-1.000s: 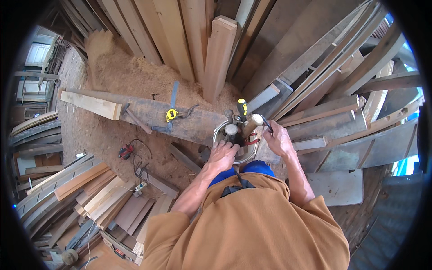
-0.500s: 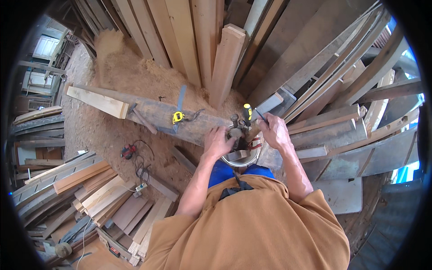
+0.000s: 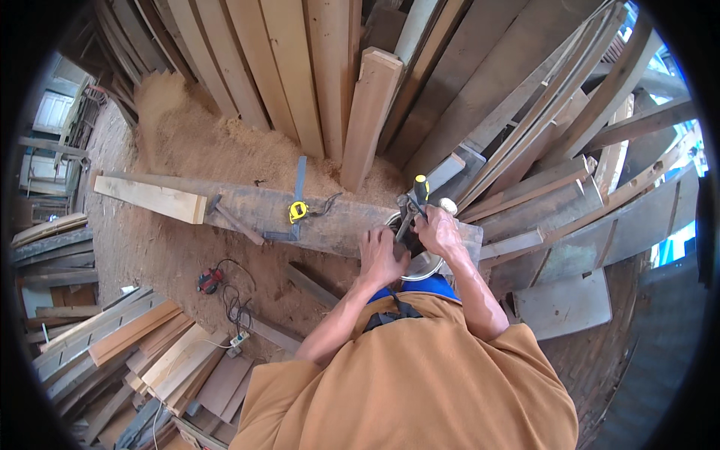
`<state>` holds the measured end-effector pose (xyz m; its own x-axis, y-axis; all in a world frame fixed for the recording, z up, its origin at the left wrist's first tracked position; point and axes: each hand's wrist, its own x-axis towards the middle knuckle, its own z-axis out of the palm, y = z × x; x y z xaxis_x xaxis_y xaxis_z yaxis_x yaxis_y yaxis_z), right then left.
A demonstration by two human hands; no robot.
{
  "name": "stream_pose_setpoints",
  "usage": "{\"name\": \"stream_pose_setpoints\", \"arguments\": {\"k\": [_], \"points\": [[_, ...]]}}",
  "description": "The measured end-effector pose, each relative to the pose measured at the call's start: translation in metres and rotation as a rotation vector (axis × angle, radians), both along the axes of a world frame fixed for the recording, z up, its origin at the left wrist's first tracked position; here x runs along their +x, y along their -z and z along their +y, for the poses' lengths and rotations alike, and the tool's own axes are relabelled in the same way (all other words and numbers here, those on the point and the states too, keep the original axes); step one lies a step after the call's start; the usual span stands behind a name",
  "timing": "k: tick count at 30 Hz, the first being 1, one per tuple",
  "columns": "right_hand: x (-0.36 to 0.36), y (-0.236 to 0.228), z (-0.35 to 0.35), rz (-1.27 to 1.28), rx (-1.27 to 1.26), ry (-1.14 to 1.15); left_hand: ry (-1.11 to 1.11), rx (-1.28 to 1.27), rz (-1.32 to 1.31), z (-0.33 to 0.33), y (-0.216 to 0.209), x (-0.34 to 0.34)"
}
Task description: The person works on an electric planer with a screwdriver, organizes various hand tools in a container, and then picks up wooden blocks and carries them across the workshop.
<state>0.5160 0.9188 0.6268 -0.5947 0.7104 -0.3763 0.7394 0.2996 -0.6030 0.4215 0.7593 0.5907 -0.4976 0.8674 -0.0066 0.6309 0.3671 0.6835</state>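
Both bare hands work at a round, pale-rimmed metal container (image 3: 430,268) of tools, right of the frame's centre.
The left hand (image 3: 382,259) is at the container's left side, fingers bent and thumb set apart; whether it grips the rim cannot be told. The right hand (image 3: 439,234) is over the opening, fingers curled inward; what they pinch, if anything, is hidden. Just above it stands a yellow-and-black screwdriver handle (image 3: 421,189). Left of the hands, a long, grey-brown wooden plank (image 3: 330,223) bears a yellow tape measure (image 3: 298,212), and a wooden-handled hammer (image 3: 238,223) lies farther left. A red power tool (image 3: 210,280) lies at left-centre.
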Motion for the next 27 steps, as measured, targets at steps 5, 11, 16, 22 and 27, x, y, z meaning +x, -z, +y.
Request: {"name": "stream_pose_setpoints", "arguments": {"k": [5, 11, 16, 22, 27], "points": [[-0.011, -0.035, -0.015, -0.075, 0.054, 0.000, 0.011, 0.011, -0.029, -0.031, -0.005, 0.009], [-0.019, -0.024, -0.019, -0.199, 0.200, -0.124, 0.010, 0.028, -0.130, -0.034, 0.008, 0.008], [-0.020, -0.014, -0.003, -0.257, 0.083, -0.149, -0.010, 0.001, -0.187, -0.036, 0.009, 0.006], [-0.008, -0.027, 0.003, -0.001, -0.008, -0.283, -0.004, 0.030, -0.169, -0.037, 0.016, 0.004], [-0.006, -0.078, 0.007, 0.032, -0.079, -0.346, 0.008, 0.028, -0.187, -0.043, 0.021, 0.000]]}}
